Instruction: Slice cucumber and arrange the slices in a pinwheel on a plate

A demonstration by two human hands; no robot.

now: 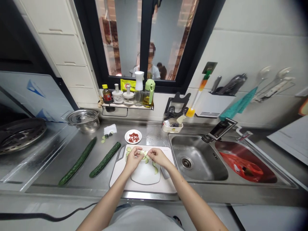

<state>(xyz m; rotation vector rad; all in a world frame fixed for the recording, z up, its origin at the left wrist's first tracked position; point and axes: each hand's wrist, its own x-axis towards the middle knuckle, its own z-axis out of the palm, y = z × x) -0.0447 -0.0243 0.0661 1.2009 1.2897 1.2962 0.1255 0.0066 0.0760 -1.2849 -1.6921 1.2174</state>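
Note:
My left hand (pixel 134 159) and my right hand (pixel 158 157) meet above a white plate (pixel 144 178) on the cutting board (pixel 117 175). Pinched between their fingertips is a pale green cucumber slice (pixel 143 153); its exact shape is partly hidden by the fingers. More thin cucumber slices (pixel 155 168) lie curved along the plate's right side. At the board's upper left, several round slices (pixel 128 149) sit beside my left hand. Behind the board stands a small white dish (pixel 126 138) of small red pieces (pixel 133 137).
Two whole cucumbers, one long (pixel 78 163) and one shorter (pixel 105 160), lie left of the board. Cucumber ends (pixel 103 140) rest near a white tissue (pixel 110 129). A lidded pot (pixel 84 121) stands back left. To the right is the sink (pixel 199 173), with a red bag (pixel 243 168) in its second basin.

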